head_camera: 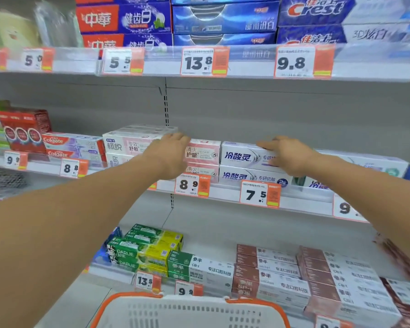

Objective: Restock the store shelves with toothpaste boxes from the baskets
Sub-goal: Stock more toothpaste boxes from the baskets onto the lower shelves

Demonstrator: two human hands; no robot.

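The pink toothpaste boxes (205, 151) sat stacked on the middle shelf (225, 191), directly above the 8.9 price tag (191, 185). The left hand (172, 153) lay against their left end, fingers curled over the stack's top, though a firm grip could not be told. Right of that tag, the white toothpaste boxes (242, 159) stood touching the pink ones; the right hand (287, 153) rested on them with fingers extended and relaxed. Well below the tag, a white basket (192, 311) with orange rim showed at the picture's bottom edge.
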